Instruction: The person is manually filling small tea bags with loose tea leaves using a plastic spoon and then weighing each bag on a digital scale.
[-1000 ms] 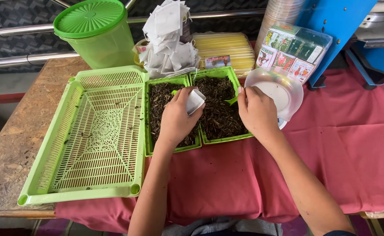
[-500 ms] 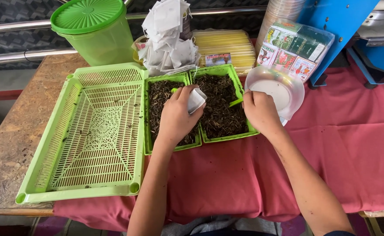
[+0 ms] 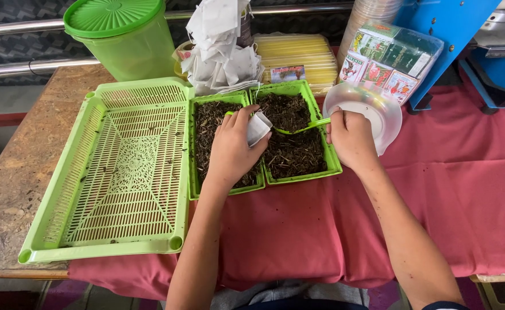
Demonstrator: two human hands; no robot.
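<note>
My left hand (image 3: 231,149) holds a small white paper bag (image 3: 258,127) open over two green trays of dark dried leaves (image 3: 291,143). My right hand (image 3: 351,138) grips a green plastic spoon (image 3: 304,126) whose bowl points left toward the mouth of the bag, above the right tray (image 3: 321,109). The left tray (image 3: 194,172) lies partly under my left hand.
A large green slotted basket (image 3: 120,172) sits at the left. Behind the trays stand a green lidded tub (image 3: 123,34), a pile of white paper bags (image 3: 218,40), a yellow pack (image 3: 292,51) and coloured boxes in a clear wrap (image 3: 390,57). A white bowl (image 3: 378,112) is beside my right hand. Red cloth (image 3: 465,189) covers the table.
My right hand has brought the green spoon across the right tray toward the bag in my left hand. The left hand stayed in place.
</note>
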